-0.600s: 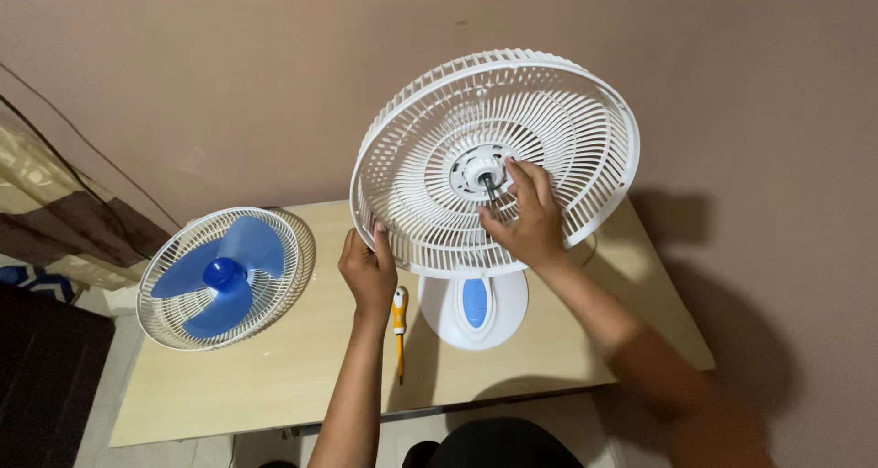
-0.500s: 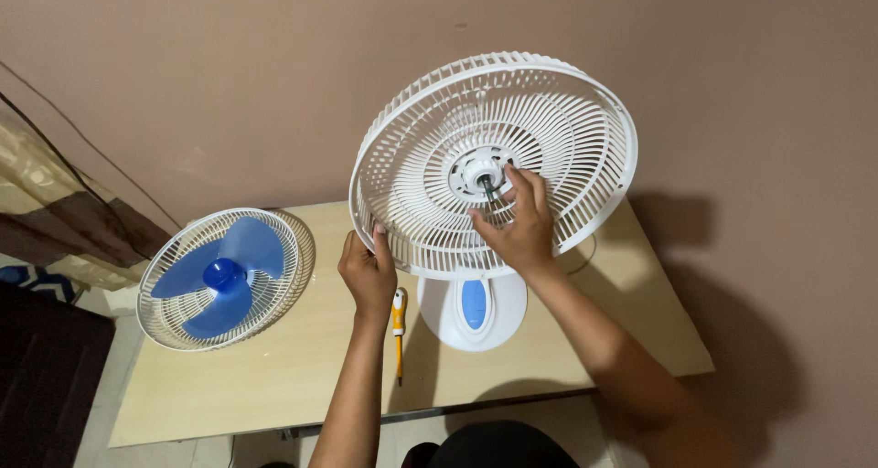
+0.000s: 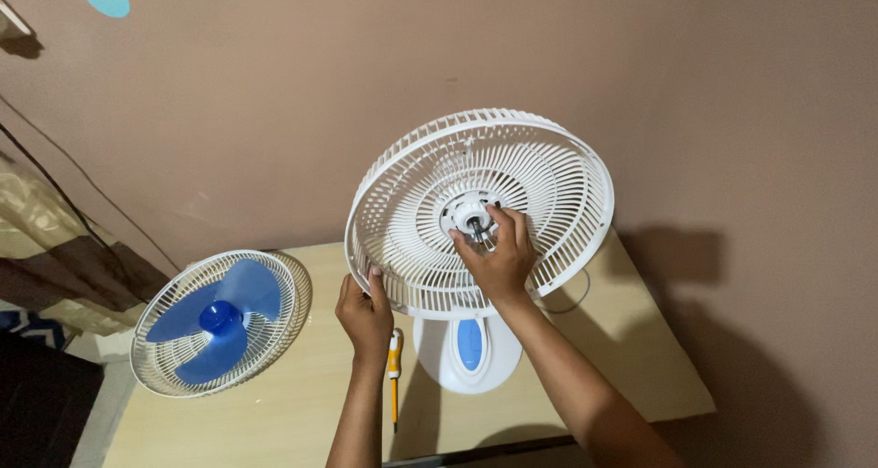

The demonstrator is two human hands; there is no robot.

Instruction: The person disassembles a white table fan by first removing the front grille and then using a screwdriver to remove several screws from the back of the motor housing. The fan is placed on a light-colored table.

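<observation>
Rear fan guard (image 3: 540, 171), white and ribbed, standing tilted on the fan's white base (image 3: 465, 347) at the middle of the pale wooden table (image 3: 631, 358), with the motor shaft (image 3: 479, 232) projecting from its hub. The right hand (image 3: 494, 253) is reaching into the bowl of the guard, its fingertips pinched together around the hub beside the shaft; whether they are gripping a nut or only the collar cannot be told. The left hand (image 3: 364, 311) is curling over the near-left rim of the guard, thumb on the inner side, steadying it. Compared with half a second ago, the right hand's fingers are closing more tightly about the hub, having been looser and more spread; the left hand is keeping its place on the rim. The apparent downward shift of the whole scene is arising from the head camera tipping up. This suggests work at the hub fastening is under way. Just beside the base, on its left, a yellow-handled screwdriver (image 3: 394, 358) is lying on the table. Well apart at the left edge, the front guard (image 3: 274, 326) is lying with the blue blade (image 3: 218, 320) resting in it.
</observation>
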